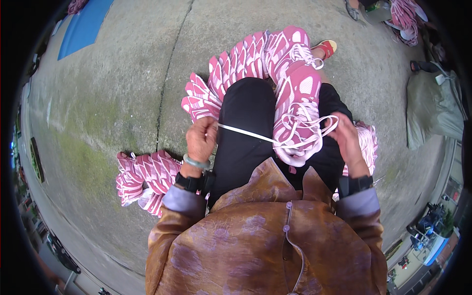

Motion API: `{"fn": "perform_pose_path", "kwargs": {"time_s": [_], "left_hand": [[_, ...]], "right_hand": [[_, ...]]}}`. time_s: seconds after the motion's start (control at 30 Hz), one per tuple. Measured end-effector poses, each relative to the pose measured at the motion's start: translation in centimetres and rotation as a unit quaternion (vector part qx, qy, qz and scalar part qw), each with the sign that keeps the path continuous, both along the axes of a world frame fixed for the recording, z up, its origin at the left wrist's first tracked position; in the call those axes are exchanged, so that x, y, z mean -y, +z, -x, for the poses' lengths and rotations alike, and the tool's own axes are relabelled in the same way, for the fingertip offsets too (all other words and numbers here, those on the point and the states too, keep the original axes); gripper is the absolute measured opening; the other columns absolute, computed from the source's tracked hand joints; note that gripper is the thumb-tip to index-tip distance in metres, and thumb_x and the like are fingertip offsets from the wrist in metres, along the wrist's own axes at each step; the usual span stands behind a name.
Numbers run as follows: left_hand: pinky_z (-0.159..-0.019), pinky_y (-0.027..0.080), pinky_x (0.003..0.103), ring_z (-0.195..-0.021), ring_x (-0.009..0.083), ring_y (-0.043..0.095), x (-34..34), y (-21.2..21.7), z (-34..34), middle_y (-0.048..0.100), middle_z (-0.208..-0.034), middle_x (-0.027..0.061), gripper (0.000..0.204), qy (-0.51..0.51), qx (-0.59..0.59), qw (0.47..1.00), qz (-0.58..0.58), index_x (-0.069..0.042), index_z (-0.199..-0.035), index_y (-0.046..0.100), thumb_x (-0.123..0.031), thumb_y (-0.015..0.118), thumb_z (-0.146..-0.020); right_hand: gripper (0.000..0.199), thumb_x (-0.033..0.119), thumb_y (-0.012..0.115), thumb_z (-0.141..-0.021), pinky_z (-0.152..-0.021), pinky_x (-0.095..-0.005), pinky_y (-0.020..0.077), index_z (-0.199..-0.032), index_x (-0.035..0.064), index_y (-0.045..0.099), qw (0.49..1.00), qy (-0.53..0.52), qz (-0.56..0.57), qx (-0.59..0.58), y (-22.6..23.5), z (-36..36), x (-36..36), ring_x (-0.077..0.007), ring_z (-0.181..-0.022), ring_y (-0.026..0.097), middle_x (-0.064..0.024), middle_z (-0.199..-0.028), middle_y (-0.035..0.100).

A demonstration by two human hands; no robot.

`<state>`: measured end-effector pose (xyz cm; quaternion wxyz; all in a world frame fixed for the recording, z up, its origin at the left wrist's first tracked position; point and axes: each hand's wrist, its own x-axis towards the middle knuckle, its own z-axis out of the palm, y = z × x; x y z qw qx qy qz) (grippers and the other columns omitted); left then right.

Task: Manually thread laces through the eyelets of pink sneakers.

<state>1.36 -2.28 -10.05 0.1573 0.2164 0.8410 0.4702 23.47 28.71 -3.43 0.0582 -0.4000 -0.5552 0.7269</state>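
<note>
A pink and white shoe upper (pixel 299 115) lies on my lap, over black trousers. A white lace (pixel 246 133) runs taut from its eyelets to my left hand (pixel 200 138), which is shut on the lace's end. My right hand (pixel 347 139) holds the right side of the upper and a loop of lace there. A second pink upper (pixel 290 46) lies farther along my legs. A green bangle and a black band sit on my left wrist.
A row of stacked pink uppers (pixel 227 73) curves across the concrete ground beyond my knees. Another pile of pink uppers (pixel 143 179) lies at my left, and more (pixel 366 140) at my right. A grey sack (pixel 432 105) and a blue mat (pixel 83 24) lie farther off.
</note>
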Motion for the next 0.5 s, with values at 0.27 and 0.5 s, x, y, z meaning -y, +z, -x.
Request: {"fn": "perform_pose_path", "kwargs": {"time_s": [0.27,0.5], "left_hand": [[-0.092,0.026,0.048,-0.109,0.0346,0.037,-8.3,8.7,-2.8,0.048,-0.111,0.0155,0.076,-0.365,-0.294,0.880,0.074,0.002,-0.107,0.050,-0.054,0.063,-0.057],[-0.083,0.030,0.044,-0.084,0.0283,0.044,-10.1,7.2,-5.0,0.054,-0.084,0.0181,0.077,-0.405,-0.248,0.860,0.188,0.008,-0.112,0.041,-0.050,0.060,-0.065]], "right_hand": [[0.065,0.057,0.050,-0.077,-0.082,-0.0383,0.0436,-0.116,0.0044,0.046,0.977,-0.064,0.194,0.058,-8.8,6.3,-3.0,-0.0259,-0.098,0.053,-0.0141,-0.110,0.054],[0.071,0.060,0.041,-0.081,-0.081,-0.0343,0.0446,-0.119,-0.0005,0.045,0.983,-0.041,0.166,0.071,-11.7,6.0,-1.2,-0.0245,-0.097,0.054,-0.0141,-0.113,0.053]]}}
